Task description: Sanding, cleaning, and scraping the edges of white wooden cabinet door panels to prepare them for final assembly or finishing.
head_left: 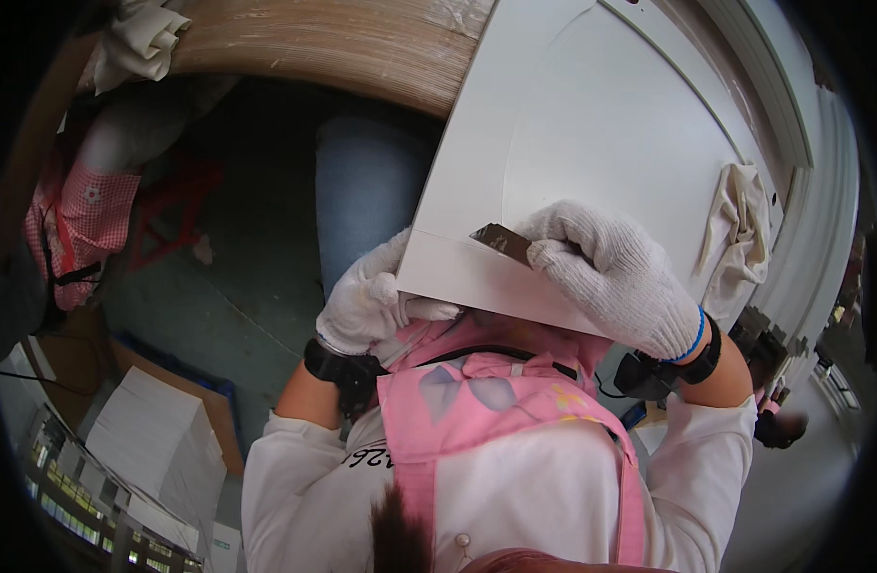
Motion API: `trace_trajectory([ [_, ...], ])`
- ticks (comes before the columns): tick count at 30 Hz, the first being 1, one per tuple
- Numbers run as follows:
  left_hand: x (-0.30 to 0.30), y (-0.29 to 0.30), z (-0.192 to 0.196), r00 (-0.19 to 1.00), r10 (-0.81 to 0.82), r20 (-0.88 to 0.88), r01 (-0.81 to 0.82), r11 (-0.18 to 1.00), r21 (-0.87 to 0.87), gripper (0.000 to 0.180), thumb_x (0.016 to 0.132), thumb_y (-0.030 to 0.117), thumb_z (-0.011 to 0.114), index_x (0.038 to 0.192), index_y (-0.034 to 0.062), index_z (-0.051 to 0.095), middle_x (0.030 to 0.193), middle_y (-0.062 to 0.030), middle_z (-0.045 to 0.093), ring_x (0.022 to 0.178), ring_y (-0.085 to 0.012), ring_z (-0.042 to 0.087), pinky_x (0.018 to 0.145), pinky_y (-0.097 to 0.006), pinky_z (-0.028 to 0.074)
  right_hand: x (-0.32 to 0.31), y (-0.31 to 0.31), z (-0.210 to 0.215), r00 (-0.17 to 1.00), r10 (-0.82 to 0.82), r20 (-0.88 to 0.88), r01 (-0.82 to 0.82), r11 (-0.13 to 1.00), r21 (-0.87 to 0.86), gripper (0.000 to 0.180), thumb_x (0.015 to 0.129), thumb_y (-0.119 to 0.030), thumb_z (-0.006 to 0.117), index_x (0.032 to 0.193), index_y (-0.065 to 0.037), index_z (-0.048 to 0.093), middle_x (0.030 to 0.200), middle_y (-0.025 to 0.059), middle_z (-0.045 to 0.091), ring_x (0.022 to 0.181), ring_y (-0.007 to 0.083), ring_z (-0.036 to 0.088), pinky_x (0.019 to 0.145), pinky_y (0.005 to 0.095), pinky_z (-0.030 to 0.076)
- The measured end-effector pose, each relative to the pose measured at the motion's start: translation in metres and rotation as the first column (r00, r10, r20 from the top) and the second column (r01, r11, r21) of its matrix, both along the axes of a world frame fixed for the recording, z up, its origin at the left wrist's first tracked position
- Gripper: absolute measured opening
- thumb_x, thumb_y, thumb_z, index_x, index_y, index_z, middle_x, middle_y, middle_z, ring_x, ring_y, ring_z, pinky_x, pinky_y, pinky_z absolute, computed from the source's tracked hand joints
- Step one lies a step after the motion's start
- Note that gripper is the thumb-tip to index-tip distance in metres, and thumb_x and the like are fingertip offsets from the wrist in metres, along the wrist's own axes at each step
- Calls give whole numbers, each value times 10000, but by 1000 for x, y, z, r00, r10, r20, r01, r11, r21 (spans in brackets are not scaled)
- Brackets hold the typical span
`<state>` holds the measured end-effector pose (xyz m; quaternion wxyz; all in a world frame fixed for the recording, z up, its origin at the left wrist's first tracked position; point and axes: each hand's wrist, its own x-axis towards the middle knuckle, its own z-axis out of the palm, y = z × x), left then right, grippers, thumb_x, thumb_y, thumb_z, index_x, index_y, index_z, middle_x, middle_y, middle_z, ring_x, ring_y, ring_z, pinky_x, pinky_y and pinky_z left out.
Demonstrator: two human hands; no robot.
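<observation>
L hand: gloved left hand [367,301] grips the near corner of the white panel [591,143] from below, fingers curled under the edge, thumb on top. Pinches the panel, not spread.
R hand: gloved right hand [615,272] is closed round a small dark sanding pad [500,241], fingertips pressing it flat on the panel face just inside the near edge.
Panel: white moulded board w/ raised arched profile, tilted, near edge just above the pink apron [486,401], far end running away from both hands. Pad sits betw. the two hands, closer to R.
Rag: off-white cloth [739,229] lies on the panel just beyond R hand, to its right.
Doing it well (judgement): keep pad flat, not on its corner, so it doesn't gouge the paint; even light strokes along the edge; L hand should hold firm so the board doesn't rock; stay off the moulded groove unless pad is folded to fit.
Around: wooden curved surface [343,43] beyond L hand; stack of white sheets [157,439] down left of L forearm.
</observation>
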<state>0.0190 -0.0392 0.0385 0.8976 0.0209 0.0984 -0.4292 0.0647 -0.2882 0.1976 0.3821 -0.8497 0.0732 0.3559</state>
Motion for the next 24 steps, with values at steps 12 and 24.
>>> trace_trajectory([
  [12, -9, -1, -2, 997, 45, 56, -52, 990, 128, 768, 846, 200, 712, 1410, -103, 287, 1374, -346, 409, 1194, -516, 500, 978, -600, 471, -81, -128, -7, 903, 270, 334, -208, 955, -209, 379, 725, -6, 624, 1084, -116, 667, 830, 78, 604, 780, 280, 608, 671, 375, 483],
  [24, -18, 3, -7, 995, 89, -39, -79, 976, 202, 750, 808, 191, 749, 1354, -135, 353, 1271, -370, 487, 1112, -530, 556, 913, -605, 506, -38, -78, -31, 641, 610, 466, -566, 785, -250, 415, 787, -139, 566, 1201, -158, 563, 879, 42, 585, 766, 229, 630, 598, 335, 513],
])
